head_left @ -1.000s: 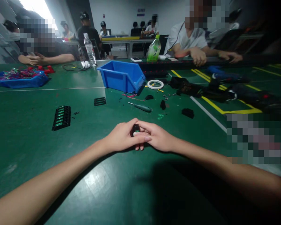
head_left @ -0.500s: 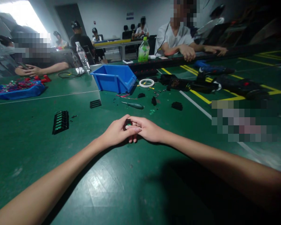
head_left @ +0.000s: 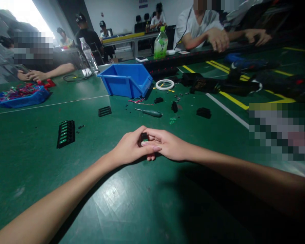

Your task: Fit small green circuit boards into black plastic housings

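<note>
Between my two hands sits a small black part with a green piece (head_left: 144, 137), mostly covered by fingers. My left hand (head_left: 130, 145) is closed around it, its thumb lying across the front. From the other side my right hand (head_left: 171, 144) closes on the same part, with fingers overlapping the left ones. Beyond them lies a dark green screwdriver (head_left: 152, 113), its tip pointing left. A black frame (head_left: 105, 111) rests at the upper left. Farther left is a black slotted strip holding green pieces (head_left: 66, 133), beside several tiny black bits (head_left: 80, 127).
A blue bin (head_left: 125, 81) stands behind the screwdriver, with a white ring (head_left: 165, 84) to its right. Black parts (head_left: 203, 113) lie at right. A blue tray (head_left: 37, 96) holds coloured wires. A green-labelled bottle (head_left: 160, 44) stands near a person across the table (head_left: 198, 30).
The view has shifted slightly, so table items on the right appear farther right. My hands keep the same grip on the black part. The person opposite has moved their hands.
</note>
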The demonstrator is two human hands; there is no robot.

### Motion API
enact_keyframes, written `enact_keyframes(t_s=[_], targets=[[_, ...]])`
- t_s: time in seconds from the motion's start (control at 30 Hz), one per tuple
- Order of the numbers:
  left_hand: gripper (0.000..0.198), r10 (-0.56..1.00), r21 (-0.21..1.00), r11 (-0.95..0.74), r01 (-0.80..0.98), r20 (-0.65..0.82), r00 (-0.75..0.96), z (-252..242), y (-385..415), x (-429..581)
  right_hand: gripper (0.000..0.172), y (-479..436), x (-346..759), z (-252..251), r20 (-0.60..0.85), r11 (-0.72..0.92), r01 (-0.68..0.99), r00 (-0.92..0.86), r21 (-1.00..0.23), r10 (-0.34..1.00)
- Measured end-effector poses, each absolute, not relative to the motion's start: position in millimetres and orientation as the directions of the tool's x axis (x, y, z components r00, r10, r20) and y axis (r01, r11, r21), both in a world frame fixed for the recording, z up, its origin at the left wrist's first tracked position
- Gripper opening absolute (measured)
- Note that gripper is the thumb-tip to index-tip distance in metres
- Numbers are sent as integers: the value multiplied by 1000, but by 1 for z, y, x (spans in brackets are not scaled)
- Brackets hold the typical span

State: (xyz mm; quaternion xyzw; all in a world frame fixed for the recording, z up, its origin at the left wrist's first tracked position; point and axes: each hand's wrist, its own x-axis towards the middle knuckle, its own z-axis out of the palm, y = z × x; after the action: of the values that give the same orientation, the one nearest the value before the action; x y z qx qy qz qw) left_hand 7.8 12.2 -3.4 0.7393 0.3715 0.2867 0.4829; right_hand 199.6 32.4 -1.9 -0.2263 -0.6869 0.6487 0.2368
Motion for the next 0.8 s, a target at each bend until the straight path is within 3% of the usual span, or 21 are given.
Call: enact_keyframes(t_s=[0.3, 0.8], targets=[[34, 827, 912, -267, 312, 51, 560, -2, 12, 6, 15, 30, 199, 0, 4, 48, 34, -778, -998, 629], [29, 812, 928, -263, 264, 65, 581, -1, 12, 8, 20, 31, 201, -1, 28, 76, 25, -781, -997, 624]])
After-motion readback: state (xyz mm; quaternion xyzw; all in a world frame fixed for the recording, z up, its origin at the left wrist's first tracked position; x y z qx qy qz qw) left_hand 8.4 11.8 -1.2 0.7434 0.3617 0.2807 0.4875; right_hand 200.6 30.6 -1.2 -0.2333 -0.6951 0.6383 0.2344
